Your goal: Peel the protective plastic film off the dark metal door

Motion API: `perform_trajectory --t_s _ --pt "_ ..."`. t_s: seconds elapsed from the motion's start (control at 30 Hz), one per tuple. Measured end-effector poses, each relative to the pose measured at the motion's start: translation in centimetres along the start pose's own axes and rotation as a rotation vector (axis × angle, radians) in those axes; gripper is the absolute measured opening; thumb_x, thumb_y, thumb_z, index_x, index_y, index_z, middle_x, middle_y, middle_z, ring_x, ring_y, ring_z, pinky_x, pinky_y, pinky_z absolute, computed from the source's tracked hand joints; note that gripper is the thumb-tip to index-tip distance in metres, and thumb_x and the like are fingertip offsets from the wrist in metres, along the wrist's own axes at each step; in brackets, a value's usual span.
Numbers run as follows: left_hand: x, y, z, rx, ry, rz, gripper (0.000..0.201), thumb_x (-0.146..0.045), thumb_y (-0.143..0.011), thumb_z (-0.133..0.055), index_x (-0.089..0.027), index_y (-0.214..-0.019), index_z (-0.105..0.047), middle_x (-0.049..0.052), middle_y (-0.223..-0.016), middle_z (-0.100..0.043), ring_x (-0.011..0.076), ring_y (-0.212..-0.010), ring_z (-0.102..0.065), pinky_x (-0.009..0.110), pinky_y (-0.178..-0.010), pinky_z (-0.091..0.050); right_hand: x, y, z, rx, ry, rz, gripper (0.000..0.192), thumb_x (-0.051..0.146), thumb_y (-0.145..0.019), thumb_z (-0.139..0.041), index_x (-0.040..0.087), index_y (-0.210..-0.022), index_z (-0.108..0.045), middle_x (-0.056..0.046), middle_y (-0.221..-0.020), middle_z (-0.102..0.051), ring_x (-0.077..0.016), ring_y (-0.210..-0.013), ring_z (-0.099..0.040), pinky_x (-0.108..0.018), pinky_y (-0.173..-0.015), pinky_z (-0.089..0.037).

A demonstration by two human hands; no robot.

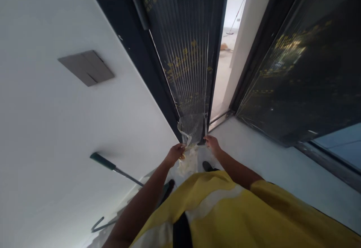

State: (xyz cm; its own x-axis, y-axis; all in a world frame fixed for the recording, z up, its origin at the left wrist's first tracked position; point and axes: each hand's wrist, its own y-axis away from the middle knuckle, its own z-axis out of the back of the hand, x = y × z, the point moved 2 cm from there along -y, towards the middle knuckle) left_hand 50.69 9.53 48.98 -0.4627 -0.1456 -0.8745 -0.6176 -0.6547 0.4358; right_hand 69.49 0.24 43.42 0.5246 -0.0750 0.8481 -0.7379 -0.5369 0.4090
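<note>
So I'm bent over at the bottom of the dark door [186,52], which has a clear plastic film [191,127] stuck over it. The film's already loose at the bottom edge of the door and bunched up into a wrinkly flap. My left hand [175,153] is clenched around the crumpled wad of it, just left of the door's bottom corner. My right hand [212,143] is pinching the film's edge on the other side of that corner, right by the gap where the door stands open.

What worries me: the film looks thin and it's stretched in streaks up the door, so if I yank unevenly I reckon it'll tear into strips and leave bits stuck up high. Pulling hard while crouched this low could also swing the door or tip me off balance. There's a long-handled tool [115,169] leaning on the white wall left of the door, close to my elbow, easy to knock over.

No containers anywhere that I can see.
</note>
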Motion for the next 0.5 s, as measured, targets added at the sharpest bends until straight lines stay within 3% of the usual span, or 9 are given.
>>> perform_trajectory --t_s 0.13,0.23,0.37,0.5 --pt "-1.0 -0.4 -1.8 0.015 -0.008 -0.068 0.032 -0.037 -0.075 -0.06 -0.01 -0.091 -0.064 0.002 -0.067 -0.055 0.0087 -0.055 -0.044 0.02 -0.053 -0.036 2.6 6.7 1.3 0.191 0.392 0.129 0.017 0.03 -0.072 -0.058 0.017 -0.062 -0.062 0.008 -0.037 -0.041 -0.0078 -0.037 -0.034 -0.019 -0.04 -0.023" --pt "-2.3 0.2 -1.0 0.015 -0.021 -0.118 0.038 -0.044 -0.075 -0.058 -0.01 -0.091 -0.065 0.001 -0.063 -0.053 0.009 -0.053 -0.041 0.021 -0.053 -0.035 5.6 10.4 1.8 0.283 0.632 0.331 0.021 0.032 -0.079 -0.052 0.02 -0.066 -0.062 0.006 -0.044 -0.046 -0.0092 -0.044 -0.039 -0.021 -0.047 -0.027" --pt "-4.0 2.9 1.2 -0.004 -0.114 -0.229 0.038 -0.044 -0.078 -0.054 -0.012 -0.094 -0.066 0.001 -0.066 -0.055 0.0098 -0.056 -0.043 0.021 -0.056 -0.035 7.2 11.2 2.0 0.379 0.864 0.401 0.024 0.029 -0.081 -0.048 0.021 -0.062 -0.06 0.004 -0.047 -0.048 -0.0109 -0.049 -0.043 -0.022 -0.054 -0.027" --pt "-5.3 6.3 0.7 0.025 -0.317 -0.361 0.033 -0.036 -0.085 -0.043 -0.015 -0.093 -0.067 0.001 -0.066 -0.056 0.0118 -0.062 -0.048 0.021 -0.06 -0.036 6.2 10.5 -0.3 0.47 0.932 0.494 0.022 0.023 -0.077 -0.052 0.02 -0.056 -0.057 0.002 -0.056 -0.054 -0.012 -0.057 -0.046 -0.022 -0.058 -0.027"
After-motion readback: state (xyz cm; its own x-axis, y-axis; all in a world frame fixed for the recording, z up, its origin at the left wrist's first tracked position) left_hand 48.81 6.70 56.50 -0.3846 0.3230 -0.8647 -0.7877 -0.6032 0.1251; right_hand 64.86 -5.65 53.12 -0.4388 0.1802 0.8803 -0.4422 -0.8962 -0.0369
